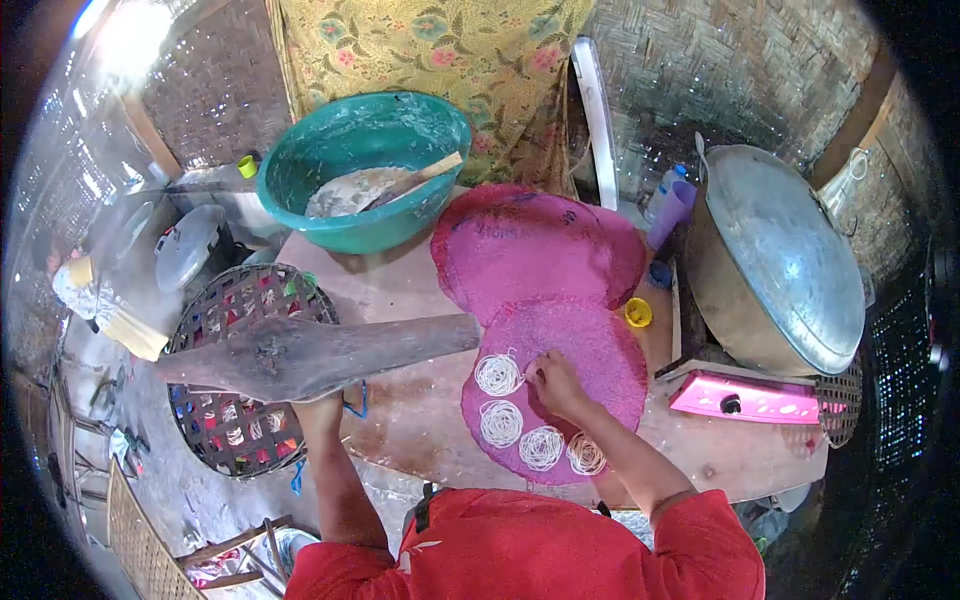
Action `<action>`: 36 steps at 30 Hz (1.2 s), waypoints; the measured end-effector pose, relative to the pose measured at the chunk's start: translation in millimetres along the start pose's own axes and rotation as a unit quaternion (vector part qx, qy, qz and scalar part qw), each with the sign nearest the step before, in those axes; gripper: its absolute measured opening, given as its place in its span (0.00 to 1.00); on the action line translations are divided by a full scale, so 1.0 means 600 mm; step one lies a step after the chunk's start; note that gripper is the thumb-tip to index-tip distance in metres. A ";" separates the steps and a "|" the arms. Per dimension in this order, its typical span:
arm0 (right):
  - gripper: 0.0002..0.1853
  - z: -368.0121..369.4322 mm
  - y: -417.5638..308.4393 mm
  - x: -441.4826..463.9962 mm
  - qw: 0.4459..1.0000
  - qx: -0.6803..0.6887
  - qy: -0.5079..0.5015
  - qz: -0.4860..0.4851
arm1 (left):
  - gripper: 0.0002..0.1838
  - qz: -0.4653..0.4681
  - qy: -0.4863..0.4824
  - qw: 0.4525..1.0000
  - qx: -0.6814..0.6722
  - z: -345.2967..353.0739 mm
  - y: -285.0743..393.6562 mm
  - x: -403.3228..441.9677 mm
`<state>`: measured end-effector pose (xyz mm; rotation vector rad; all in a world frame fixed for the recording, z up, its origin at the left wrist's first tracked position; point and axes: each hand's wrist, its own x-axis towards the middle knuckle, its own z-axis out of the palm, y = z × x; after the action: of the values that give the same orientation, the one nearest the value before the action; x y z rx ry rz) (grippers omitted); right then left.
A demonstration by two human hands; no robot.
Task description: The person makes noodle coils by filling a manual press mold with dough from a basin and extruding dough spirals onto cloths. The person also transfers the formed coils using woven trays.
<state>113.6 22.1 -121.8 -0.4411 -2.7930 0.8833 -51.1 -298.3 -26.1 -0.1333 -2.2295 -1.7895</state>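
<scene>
My right hand (556, 381) is over the pink mat (590, 350), its fingers bent together beside a coiled nest of white strands (498, 374). Whatever is between those fingertips is too small to make out. Several similar nests lie along the mat's left and lower edge, one of them (541, 449) below my hand. A long, thick piece of dark wood (330, 355) reaches across the left side of the table. Against its lower edge is my left hand (318, 405), with the fingers hidden by the wood.
A green basin (365, 235) of whitish dough or flour holds a wooden stick (425, 175). An open-weave basket (230, 455) sits under the wood. Another pink mat (540, 245) lies behind. On the right are a large lidded pot (780, 260), a yellow cup (638, 312) and a pink-fronted box (745, 398).
</scene>
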 end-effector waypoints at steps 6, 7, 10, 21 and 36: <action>0.07 0.004 0.004 0.020 0.999 0.009 0.000 -0.053 | 0.18 -0.029 -0.035 0.999 -0.005 0.003 -0.031 -0.001; 0.07 0.003 0.004 0.021 0.998 0.007 -0.009 -0.059 | 0.21 -0.037 -0.052 0.998 -0.021 0.002 -0.041 0.001; 0.08 -0.007 -0.003 0.028 0.997 0.011 0.000 -0.071 | 0.21 -0.002 -0.050 0.996 0.080 0.001 -0.014 -0.002; 0.08 0.026 -0.002 0.073 0.994 -0.094 0.050 -0.035 | 0.19 -0.012 -0.049 0.999 0.007 0.008 -0.012 0.000; 0.04 0.011 -0.011 0.040 0.998 0.057 0.004 0.012 | 0.21 0.018 -0.071 0.997 0.037 0.011 -0.003 -0.006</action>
<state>87.8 21.5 -121.5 -0.4608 -2.7184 1.0375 -49.5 -292.0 -30.1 -0.2938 -2.3716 -1.7256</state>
